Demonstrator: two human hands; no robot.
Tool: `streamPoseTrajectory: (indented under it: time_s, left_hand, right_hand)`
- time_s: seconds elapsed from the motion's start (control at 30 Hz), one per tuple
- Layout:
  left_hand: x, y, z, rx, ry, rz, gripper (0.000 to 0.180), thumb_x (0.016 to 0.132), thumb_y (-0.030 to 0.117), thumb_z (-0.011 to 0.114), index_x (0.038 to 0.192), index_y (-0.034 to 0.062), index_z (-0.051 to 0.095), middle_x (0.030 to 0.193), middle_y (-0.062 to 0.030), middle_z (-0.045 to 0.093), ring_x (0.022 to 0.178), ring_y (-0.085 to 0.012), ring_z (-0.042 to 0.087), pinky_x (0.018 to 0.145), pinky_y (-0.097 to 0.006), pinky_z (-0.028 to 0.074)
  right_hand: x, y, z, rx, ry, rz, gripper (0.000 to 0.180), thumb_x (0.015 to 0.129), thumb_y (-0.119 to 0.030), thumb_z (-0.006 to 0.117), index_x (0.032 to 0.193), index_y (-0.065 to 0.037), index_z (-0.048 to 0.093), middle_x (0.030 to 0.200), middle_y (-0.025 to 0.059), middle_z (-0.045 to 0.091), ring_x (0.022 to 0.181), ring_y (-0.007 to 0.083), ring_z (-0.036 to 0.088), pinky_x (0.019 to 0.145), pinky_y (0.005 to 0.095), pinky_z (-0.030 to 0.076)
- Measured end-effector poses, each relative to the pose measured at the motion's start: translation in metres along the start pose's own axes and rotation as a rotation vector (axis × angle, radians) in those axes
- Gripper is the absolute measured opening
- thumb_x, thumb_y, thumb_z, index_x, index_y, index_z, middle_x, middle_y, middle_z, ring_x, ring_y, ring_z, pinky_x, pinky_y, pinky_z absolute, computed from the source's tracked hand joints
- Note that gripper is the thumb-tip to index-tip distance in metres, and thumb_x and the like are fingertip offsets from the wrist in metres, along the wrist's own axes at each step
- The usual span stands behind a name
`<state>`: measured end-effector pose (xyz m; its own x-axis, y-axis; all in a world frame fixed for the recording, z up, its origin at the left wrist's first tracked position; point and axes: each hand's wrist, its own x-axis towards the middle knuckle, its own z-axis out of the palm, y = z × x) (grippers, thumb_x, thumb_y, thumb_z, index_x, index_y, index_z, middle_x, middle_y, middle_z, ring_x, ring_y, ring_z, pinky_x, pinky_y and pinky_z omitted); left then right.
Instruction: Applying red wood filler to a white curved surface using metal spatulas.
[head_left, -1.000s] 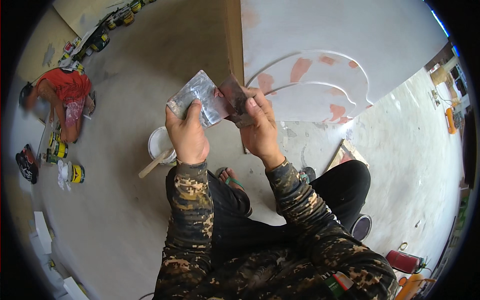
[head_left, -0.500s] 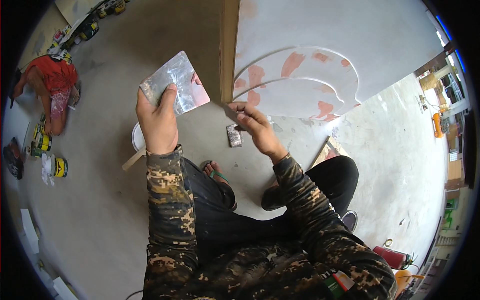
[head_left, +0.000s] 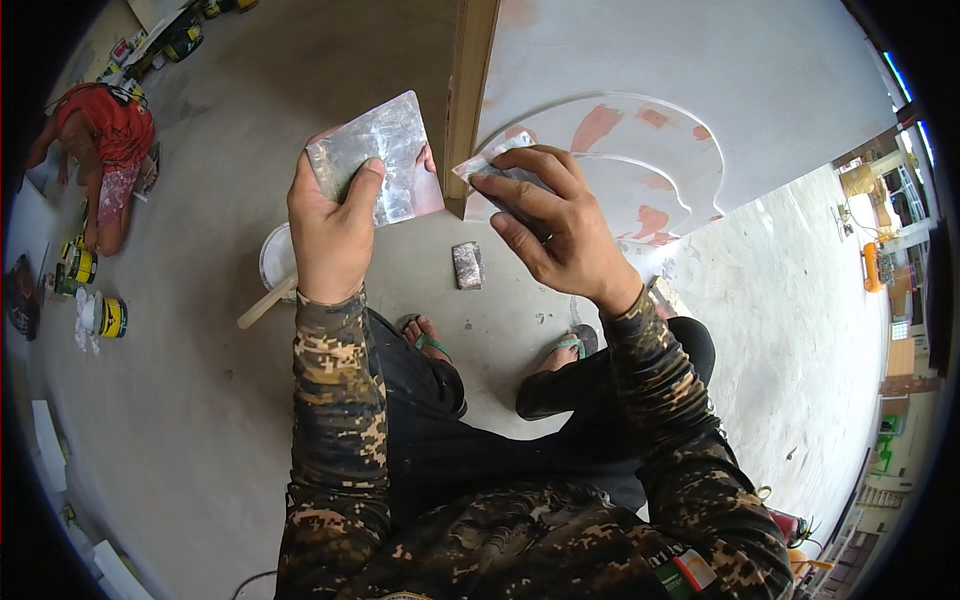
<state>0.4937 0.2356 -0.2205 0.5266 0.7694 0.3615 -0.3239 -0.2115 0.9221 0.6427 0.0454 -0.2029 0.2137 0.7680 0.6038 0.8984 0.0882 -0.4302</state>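
Note:
My left hand (head_left: 332, 240) grips a thin square metal plate (head_left: 408, 150) by its lower left corner, thumb lying across the face. Pale smears of filler mark the shiny surface. In my right hand (head_left: 575, 225) is a flat scraper blade (head_left: 488, 168), held between thumb and fingers, its front edge a little right of the plate and apart from it. The fingers cover much of the blade. Just beyond stands a grey panel (head_left: 780, 90) with raised curved moulding and reddish patches (head_left: 598, 128). Its wooden edge (head_left: 472, 100) rises behind the blade.
A dark speckled block (head_left: 468, 266) lies on the concrete floor between my feet and the panel. Left of it is a white bucket (head_left: 270, 262) with a wooden stick (head_left: 266, 304). Farther left, a person in red (head_left: 118, 135) crouches near several yellow-black tubs (head_left: 113, 318).
My right hand has risen and turned, bringing the scraper blade up beside the plate. The plate has shifted slightly right and up. My right foot now shows.

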Motion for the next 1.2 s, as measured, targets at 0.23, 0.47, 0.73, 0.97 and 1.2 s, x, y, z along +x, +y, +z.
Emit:
streamPoseTrajectory:
  time_s: [0.23,0.47,0.73,0.97,1.2]
  left_hand:
    - [-0.004,0.001,0.005,0.036,-0.033,-0.018,0.027,0.092,0.001,0.066,0.118,-0.0032,0.058,0.103,-0.0050,0.067,0.089,-0.0102,0.062,0.080,-0.027,0.052]
    - [-0.002,-0.005,-0.002,-0.118,0.084,-0.050,0.027,0.095,0.000,0.062,0.122,-0.0022,0.057,0.114,-0.0063,0.065,0.101,-0.0130,0.062,0.090,-0.028,0.049]
    - [-0.002,0.001,0.009,-0.026,0.065,-0.062,0.026,0.094,0.003,0.066,0.118,-0.0036,0.058,0.105,-0.0055,0.067,0.092,-0.0106,0.062,0.083,-0.027,0.051]
    - [-0.002,-0.002,0.011,0.021,0.049,-0.063,0.023,0.094,0.005,0.067,0.115,-0.0033,0.059,0.102,-0.0058,0.068,0.089,-0.0105,0.062,0.080,-0.027,0.051]
    - [-0.003,-0.003,0.008,0.035,-0.006,-0.105,0.030,0.096,0.002,0.064,0.124,-0.0021,0.056,0.113,-0.0066,0.067,0.101,-0.0120,0.064,0.089,-0.028,0.051]
  right_hand:
    - [0.006,-0.006,0.009,-0.121,-0.109,-0.091,0.036,0.084,-0.011,0.072,0.120,-0.012,0.072,0.122,0.0123,0.062,0.117,0.0363,0.054,0.099,0.0465,0.046]
    - [-0.038,0.085,0.021,-0.694,-0.135,-0.012,0.037,0.082,-0.017,0.071,0.119,-0.015,0.070,0.127,0.0053,0.058,0.123,0.0275,0.050,0.097,0.0515,0.038]
    - [-0.044,0.146,0.025,-0.994,-0.073,-0.029,0.042,0.088,-0.023,0.071,0.129,-0.020,0.064,0.133,0.0029,0.052,0.126,0.0225,0.048,0.095,0.0539,0.034]
    - [-0.043,0.162,0.025,-1.021,-0.040,-0.060,0.044,0.089,-0.024,0.071,0.132,-0.022,0.062,0.135,0.0018,0.051,0.127,0.0213,0.047,0.097,0.0538,0.032]
    - [-0.041,0.166,0.025,-0.996,-0.034,-0.055,0.044,0.089,-0.023,0.073,0.132,-0.022,0.062,0.136,0.0011,0.051,0.128,0.0215,0.047,0.098,0.0535,0.032]
